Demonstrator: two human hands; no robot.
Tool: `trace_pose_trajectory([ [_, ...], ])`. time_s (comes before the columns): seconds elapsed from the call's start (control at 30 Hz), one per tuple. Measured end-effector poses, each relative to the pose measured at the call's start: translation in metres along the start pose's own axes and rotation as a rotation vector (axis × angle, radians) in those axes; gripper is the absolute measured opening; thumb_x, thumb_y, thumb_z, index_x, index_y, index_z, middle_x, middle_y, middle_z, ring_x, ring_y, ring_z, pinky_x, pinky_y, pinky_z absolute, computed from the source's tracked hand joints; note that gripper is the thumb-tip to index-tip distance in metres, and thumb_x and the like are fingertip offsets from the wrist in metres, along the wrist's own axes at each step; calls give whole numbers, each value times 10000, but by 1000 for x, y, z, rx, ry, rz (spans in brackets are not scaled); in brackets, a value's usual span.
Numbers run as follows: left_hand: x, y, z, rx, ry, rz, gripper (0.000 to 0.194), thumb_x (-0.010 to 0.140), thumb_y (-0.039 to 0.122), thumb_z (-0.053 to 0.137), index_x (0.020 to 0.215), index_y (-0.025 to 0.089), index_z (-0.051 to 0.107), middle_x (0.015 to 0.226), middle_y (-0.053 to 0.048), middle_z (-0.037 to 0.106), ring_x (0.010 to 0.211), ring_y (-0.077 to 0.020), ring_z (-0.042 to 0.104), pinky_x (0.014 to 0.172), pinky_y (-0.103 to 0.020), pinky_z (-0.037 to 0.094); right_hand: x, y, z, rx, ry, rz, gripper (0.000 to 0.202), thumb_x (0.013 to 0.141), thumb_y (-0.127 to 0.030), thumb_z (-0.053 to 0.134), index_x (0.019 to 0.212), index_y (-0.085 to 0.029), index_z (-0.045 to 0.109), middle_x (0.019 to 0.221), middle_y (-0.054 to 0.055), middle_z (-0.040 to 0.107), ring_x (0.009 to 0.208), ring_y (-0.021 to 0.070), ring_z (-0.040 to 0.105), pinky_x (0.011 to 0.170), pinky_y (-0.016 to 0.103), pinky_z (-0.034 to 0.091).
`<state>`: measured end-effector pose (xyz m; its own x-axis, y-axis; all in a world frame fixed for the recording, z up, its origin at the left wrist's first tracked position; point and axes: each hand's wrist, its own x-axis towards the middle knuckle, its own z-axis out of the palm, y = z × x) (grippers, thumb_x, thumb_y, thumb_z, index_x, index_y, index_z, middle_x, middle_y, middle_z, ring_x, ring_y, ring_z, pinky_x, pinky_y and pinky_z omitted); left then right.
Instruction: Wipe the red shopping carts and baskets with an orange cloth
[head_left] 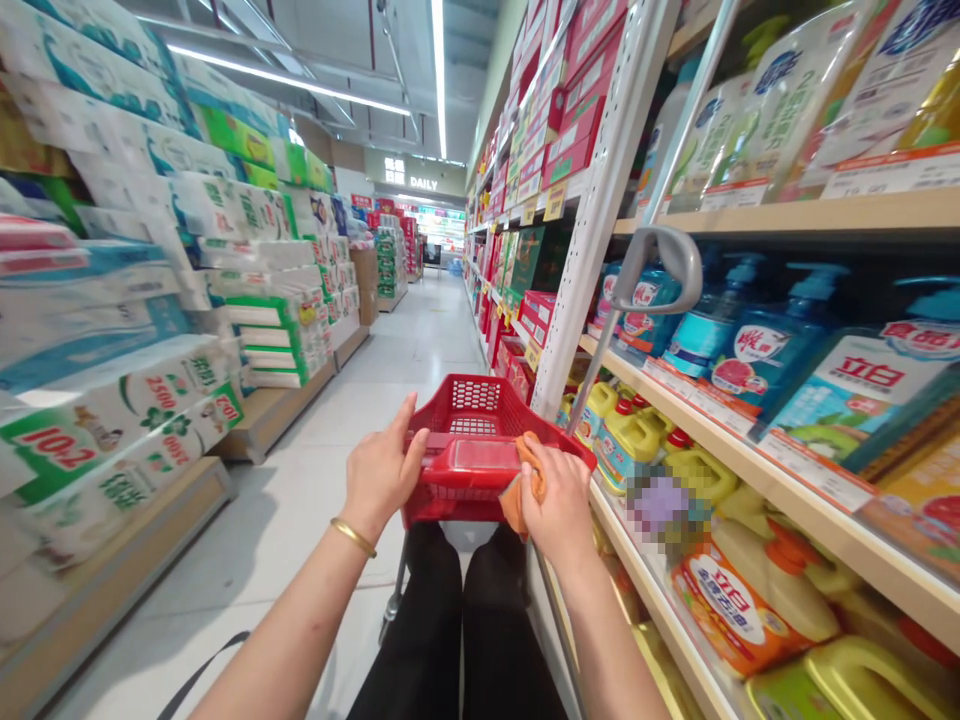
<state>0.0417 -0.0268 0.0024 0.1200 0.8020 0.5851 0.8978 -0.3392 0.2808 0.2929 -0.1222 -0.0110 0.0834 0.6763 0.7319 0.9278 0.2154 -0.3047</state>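
A red shopping cart [472, 395] with mesh sides stands right before me, its red handle [476, 453] above my knees. My left hand [379, 472], a gold bangle at its wrist, is closed around the handle's left end. Its index finger points forward and its thumb lies over the red plastic; the other fingers are hidden. An orange cloth [515, 500] is bunched in my right hand [559, 490], pressed against the right part of the handle. By the cart's right side a slanted metal pole [592, 385] rises, with a grey loop grip [694, 270] on it.
Close on the right, shelves hold blue pump bottles [757, 345] and yellow jugs [634, 440]. To the left are stacked tissue packs [142, 420] on low wooden platforms [277, 410]. A pale tiled aisle [420, 320] runs ahead. A small patch among the jugs is pixelated.
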Motion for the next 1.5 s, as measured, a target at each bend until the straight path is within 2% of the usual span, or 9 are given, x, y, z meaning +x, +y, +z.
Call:
trace_pose_trajectory([
  [0.33, -20, -12, -10, -113, 96, 32, 619, 1074, 530, 308, 1623, 249, 359, 1159, -83, 785, 909, -260, 740, 759, -356, 524, -12, -8, -13, 29, -33, -19, 376, 1054, -309, 449, 1387, -220, 600, 1264, 103, 701, 1140, 257, 619, 1068, 469, 377],
  [0.53, -27, -19, 1, -357, 188, 135, 589, 1091, 460, 246, 1628, 238, 340, 1462, -119, 637, 1279, -268, 646, 1064, -462, 500, -15, -9, -13, -10, 25, 20, 388, 1051, -305, 432, 1379, -218, 621, 1297, 94, 718, 1182, 258, 645, 1155, 522, 343],
  [0.63, -31, -9, 4, -402, 217, 182, 599, 1095, 444, 216, 1658, 244, 256, 1599, -114, 501, 1446, -259, 511, 1175, -487, 418, -8, -36, -4, -59, 21, 59, 415, 1045, -283, 431, 1406, -199, 618, 1416, 99, 671, 1335, 285, 583, 1227, 569, 261],
  [0.73, -32, 5, 6, -391, 221, 222, 596, 1101, 410, 179, 1672, 236, 192, 1639, -113, 444, 1518, -253, 419, 1246, -531, 314, 1, -80, 15, -26, -97, -63, 456, 1028, -295, 491, 1460, -190, 590, 1525, 86, 588, 1483, 305, 449, 1287, 582, 147],
  [0.83, -31, 13, 6, -361, 224, 196, 585, 1105, 377, 169, 1667, 218, 209, 1637, -120, 444, 1553, -266, 356, 1270, -579, 240, 4, -101, 25, 30, -143, -187, 511, 1023, -313, 511, 1517, -183, 534, 1572, 72, 538, 1509, 269, 419, 1300, 501, 193],
  [1.07, -32, 18, 4, -325, 204, 197, 598, 1100, 418, 222, 1656, 199, 259, 1627, -124, 455, 1552, -295, 355, 1279, -577, 222, -12, -32, -9, -80, 0, 52, 536, 1069, -306, 400, 1588, -175, 429, 1566, 121, 538, 1460, 267, 487, 1212, 507, 366],
  [1.2, -30, 18, 3, -339, 192, 196, 609, 1103, 421, 171, 1656, 181, 254, 1648, -123, 421, 1563, -284, 332, 1286, -564, 213, -13, -60, 4, -95, -76, -68, 542, 1066, -304, 420, 1586, -151, 432, 1645, 115, 427, 1587, 283, 264, 1298, 556, 184],
  [1.33, -28, 13, -1, -365, 135, 196, 595, 1104, 425, 163, 1646, 218, 296, 1672, -76, 391, 1606, -272, 212, 1297, -561, 188, -7, -92, 13, -69, -175, -172, 507, 1052, -336, 482, 1553, -258, 498, 1676, 39, 388, 1597, 288, 228, 1309, 560, 135],
  [1.5, -30, 18, -6, -315, 122, 155, 574, 1099, 439, 245, 1649, 281, 291, 1697, -34, 342, 1627, -292, 93, 1301, -597, 136, -6, -53, -7, -147, -50, 44, 481, 1030, -356, 525, 1510, -341, 554, 1719, 35, 290, 1606, 414, 101, 1230, 738, 175],
])
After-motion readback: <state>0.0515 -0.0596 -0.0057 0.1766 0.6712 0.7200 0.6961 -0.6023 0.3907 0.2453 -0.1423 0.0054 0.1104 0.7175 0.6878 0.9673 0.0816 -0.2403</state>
